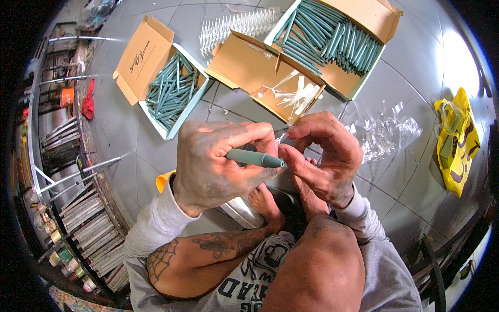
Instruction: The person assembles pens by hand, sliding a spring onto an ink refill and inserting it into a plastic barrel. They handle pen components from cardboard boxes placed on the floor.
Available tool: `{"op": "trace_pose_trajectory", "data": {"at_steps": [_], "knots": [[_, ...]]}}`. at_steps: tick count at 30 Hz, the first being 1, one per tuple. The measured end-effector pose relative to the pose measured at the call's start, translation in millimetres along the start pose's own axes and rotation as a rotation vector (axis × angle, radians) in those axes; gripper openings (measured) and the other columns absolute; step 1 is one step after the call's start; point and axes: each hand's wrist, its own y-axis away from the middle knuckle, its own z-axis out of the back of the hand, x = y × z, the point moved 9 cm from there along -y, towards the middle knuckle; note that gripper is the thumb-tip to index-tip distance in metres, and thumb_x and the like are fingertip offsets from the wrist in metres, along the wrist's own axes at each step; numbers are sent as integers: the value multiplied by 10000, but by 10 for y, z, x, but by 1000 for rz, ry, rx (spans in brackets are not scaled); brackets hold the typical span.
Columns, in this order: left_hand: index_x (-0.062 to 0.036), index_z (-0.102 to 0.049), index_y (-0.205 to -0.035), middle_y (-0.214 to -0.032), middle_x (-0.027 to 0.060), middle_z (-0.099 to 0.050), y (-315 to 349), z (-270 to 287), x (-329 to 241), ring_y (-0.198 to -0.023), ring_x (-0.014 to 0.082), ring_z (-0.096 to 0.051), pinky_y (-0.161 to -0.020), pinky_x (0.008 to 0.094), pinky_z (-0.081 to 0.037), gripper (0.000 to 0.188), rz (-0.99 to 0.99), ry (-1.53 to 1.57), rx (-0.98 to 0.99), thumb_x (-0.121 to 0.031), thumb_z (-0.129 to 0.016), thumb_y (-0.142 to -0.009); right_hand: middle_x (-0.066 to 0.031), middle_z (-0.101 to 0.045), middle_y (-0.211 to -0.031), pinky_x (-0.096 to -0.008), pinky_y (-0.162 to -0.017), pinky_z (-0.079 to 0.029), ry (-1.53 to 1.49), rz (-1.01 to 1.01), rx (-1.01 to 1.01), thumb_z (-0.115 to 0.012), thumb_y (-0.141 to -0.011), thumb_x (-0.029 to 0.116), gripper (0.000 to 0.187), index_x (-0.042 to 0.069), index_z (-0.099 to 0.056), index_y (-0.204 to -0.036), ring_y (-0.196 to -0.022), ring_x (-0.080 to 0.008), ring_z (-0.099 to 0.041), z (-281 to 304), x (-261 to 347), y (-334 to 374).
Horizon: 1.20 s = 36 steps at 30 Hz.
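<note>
A matte green, tapered pen [254, 158] is held in the closed left hand [208, 161], its pointed end directed toward the right hand [332, 156]. A small clear piece with a white mark [281, 136] is seen between the fingertips of both hands; the right thumb and forefinger are curled close to it, but whether it is pinched by them cannot be told.

The handling of this one pen is judged to be under way, not finished. Many similar green pens are gathered in two open cardboard boxes: a loose heap [174, 93] on the left and a fuller, partly aligned batch [338, 41] at upper right. Which of these have been dealt with cannot be made out. Thin white strips [299, 96] are left in a small brown cardboard box [244, 65], and crumpled clear plastic [390, 135] is strewn on the grey tiled floor [410, 174].
</note>
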Motion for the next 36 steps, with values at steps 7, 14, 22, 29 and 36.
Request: {"op": "trace_pose_trajectory", "data": {"at_steps": [7, 14, 22, 29, 36], "knots": [[-22, -732, -854, -710, 38, -706, -5, 29, -35, -582, 72, -610, -537, 227, -460, 107, 10, -23, -23, -48, -760, -755, -84, -701, -927, -243, -532, -491, 157, 77, -24, -837, -720, 11, 272, 26, -722, -966, -606, -110, -623, 14, 135, -14], [4, -725, -866, -718, 47, -706, 21, 21, 26, -627, 57, -620, -584, 233, -493, 97, 76, 23, -50, -24, -743, -774, -99, -718, -948, -252, -536, -530, 305, 185, -127, -853, -699, 6, 328, 46, -744, -1006, -652, -131, -667, 12, 236, 42], [-5, -714, -873, -737, 52, -716, 15, 23, 26, -634, 94, -659, -589, 242, -511, 137, 62, 22, -58, -36, -761, -748, -111, -721, -985, -250, -530, -523, 282, 120, -160, -848, -711, 0, 345, 38, -742, -1037, -645, -118, -662, 19, 209, 68], [-12, -737, -891, -752, 54, -730, 5, 39, -12, -632, 70, -652, -551, 231, -474, 128, 18, -38, -54, -55, -762, -773, -120, -716, -1018, -243, -523, -499, 199, 19, -106, -820, -739, -10, 336, 39, -739, -1061, -629, -104, -646, 3, 126, 46], [-48, -687, -855, -703, 53, -695, 13, 43, 14, -592, 150, -692, -556, 262, -522, 184, 35, -17, -94, -49, -790, -703, -117, -738, -1012, -253, -560, -536, 277, 91, -160, -807, -738, -19, 346, 62, -746, -1069, -718, -148, -702, -22, 172, 83]]}}
